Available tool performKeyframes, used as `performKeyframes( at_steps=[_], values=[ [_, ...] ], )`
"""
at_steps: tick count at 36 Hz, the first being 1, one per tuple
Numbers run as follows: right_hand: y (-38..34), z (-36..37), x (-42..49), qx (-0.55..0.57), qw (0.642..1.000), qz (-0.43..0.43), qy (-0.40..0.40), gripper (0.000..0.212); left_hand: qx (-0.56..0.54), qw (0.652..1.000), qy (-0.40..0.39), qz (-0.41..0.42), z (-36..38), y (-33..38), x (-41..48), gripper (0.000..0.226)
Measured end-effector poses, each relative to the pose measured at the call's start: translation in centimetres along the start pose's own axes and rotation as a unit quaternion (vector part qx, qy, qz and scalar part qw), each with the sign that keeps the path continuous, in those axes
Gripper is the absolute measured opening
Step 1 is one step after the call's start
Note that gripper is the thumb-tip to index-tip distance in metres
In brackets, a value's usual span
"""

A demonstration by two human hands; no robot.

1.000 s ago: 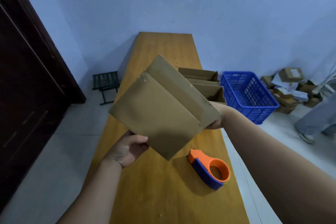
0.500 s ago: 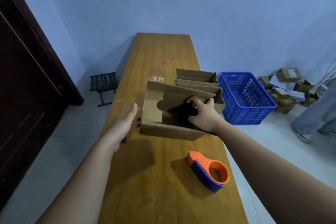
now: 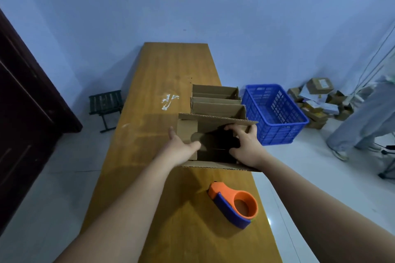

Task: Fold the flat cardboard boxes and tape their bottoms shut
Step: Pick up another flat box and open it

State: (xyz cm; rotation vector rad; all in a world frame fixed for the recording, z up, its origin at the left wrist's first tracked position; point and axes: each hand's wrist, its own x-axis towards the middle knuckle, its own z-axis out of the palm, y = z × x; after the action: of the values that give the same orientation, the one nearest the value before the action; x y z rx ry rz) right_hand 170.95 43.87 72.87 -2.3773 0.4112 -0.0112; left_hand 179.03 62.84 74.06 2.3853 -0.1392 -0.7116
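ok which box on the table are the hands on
The box nearest the tape dispenser: the left hand and right hand both touch it. The two boxes behind it stand untouched.
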Motion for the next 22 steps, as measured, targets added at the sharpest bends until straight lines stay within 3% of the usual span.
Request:
performKeyframes(
  at_steps=[4,7,10,15,22],
  values=[
    [2.4,-0.3,-0.3,0.037,0.998,0.05,-0.019,0.057,-0.038,0.997,-0.036,0.048,1.9,0.4,0.3,0.064],
    [3.7,-0.7,-0.3,0.071,0.995,0.07,-0.008,0.062,-0.089,0.994,-0.001,0.059,2.7,0.7,1.0,0.048],
    [4.4,-1.1,0.0,0.091,0.992,0.092,-0.003,0.071,-0.074,0.993,0.06,0.066,3.6,0.3,2.2,0.046],
    [5.4,-1.4,0.8,0.066,0.989,0.132,0.005,0.082,-0.087,0.99,0.093,0.052,4.8,-1.1,3.9,0.046],
    [7.8,-1.3,2.3,0.169,0.965,0.189,0.073,0.069,-0.223,0.968,0.111,0.008,5.3,-3.1,5.8,0.04]
  ],
)
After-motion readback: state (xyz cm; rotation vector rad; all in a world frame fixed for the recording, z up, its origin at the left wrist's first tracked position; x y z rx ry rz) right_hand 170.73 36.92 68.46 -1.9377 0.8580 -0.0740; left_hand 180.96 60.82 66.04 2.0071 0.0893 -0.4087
